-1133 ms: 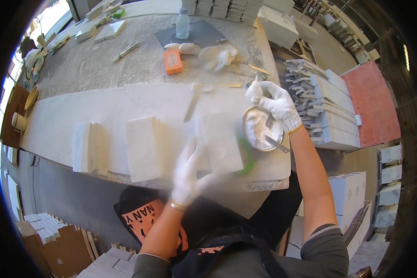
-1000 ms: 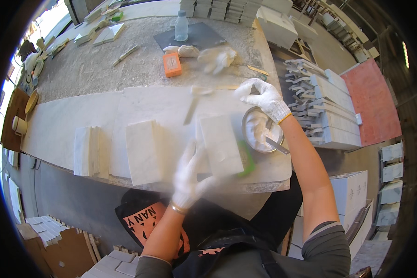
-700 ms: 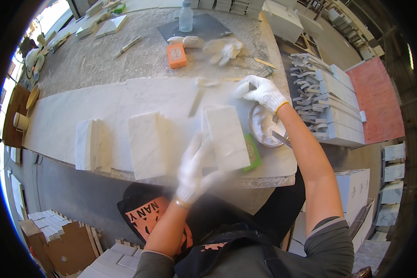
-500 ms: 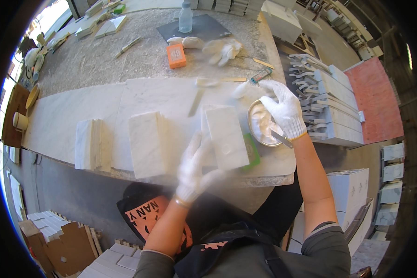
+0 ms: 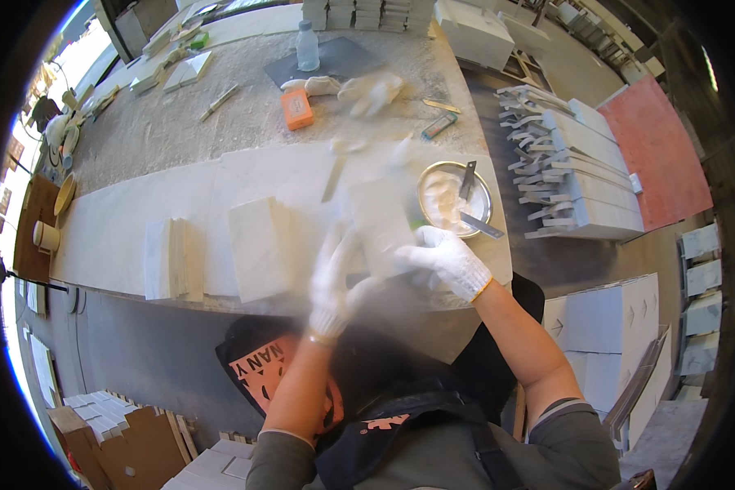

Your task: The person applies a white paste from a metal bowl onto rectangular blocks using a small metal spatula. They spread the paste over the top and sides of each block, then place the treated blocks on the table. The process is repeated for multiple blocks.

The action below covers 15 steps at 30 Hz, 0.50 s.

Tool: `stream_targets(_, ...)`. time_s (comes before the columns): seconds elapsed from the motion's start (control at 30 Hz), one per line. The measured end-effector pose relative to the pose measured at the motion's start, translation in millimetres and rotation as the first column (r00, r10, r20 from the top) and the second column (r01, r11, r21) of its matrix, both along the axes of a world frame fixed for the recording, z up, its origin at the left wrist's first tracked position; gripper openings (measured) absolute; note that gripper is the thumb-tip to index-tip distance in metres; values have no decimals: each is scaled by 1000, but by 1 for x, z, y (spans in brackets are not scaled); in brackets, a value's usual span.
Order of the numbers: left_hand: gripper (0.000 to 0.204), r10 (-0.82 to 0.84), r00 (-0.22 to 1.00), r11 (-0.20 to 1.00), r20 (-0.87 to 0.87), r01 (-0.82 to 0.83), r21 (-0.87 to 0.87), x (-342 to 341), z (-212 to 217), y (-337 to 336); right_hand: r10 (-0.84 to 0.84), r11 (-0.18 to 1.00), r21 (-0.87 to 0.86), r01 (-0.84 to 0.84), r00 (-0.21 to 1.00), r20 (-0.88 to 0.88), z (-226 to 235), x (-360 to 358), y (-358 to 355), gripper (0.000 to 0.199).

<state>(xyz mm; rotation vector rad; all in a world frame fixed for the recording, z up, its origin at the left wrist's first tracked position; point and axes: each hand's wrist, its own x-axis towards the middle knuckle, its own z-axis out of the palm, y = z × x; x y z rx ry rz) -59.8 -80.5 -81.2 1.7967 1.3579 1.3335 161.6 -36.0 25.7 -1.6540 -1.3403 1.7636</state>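
A white marble tile (image 5: 377,219) lies at a slant in front of me, blurred. My right hand (image 5: 453,265), in a white knit glove, pinches its lower right edge; the farther fingers are hidden. Along the tile's left side is my left hand (image 5: 328,282), gloved too, fingers stretched and thumb apart; blur hides whether it touches. Just beyond my right hand stands a round bowl (image 5: 424,214) of creamy white paste. One flat metal blade (image 5: 467,180) stands in the paste, and a second flat blade (image 5: 483,225) lies across the near rim.
Left of my hands stand two stacks of marble tiles, a nearer tile stack (image 5: 257,249) and a farther one (image 5: 165,258). Beyond are an orange box (image 5: 297,109), a plastic bottle (image 5: 307,47), loose gloves (image 5: 371,93) and a cutter knife (image 5: 439,126). Strapped slabs (image 5: 580,171) stand right of the table.
My right hand has left the paste bowl and come down to the tile's right edge. A second blade now stands in the bowl. My left hand stays by the tile.
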Motion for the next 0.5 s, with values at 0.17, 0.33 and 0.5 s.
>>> stream_targets(0.17, 90, -20, 1000, 1000, 11, 20, 0, 1, 6, -2, -79, 996, 8, 84, 964, -252, -5, 4, -2, 28)
stream_targets(0.33, 85, -32, 994, 999, 103, 30, 17, 1, 1, -2, -180, 969, 106, 224, 930, -320, 10, 11, -7, 24)
stream_targets(0.5, 75, 19, 999, 998, 29, -21, 57, 1, -5, -2, -340, 867, 253, 429, 881, -328, 56, 55, -7, 21)
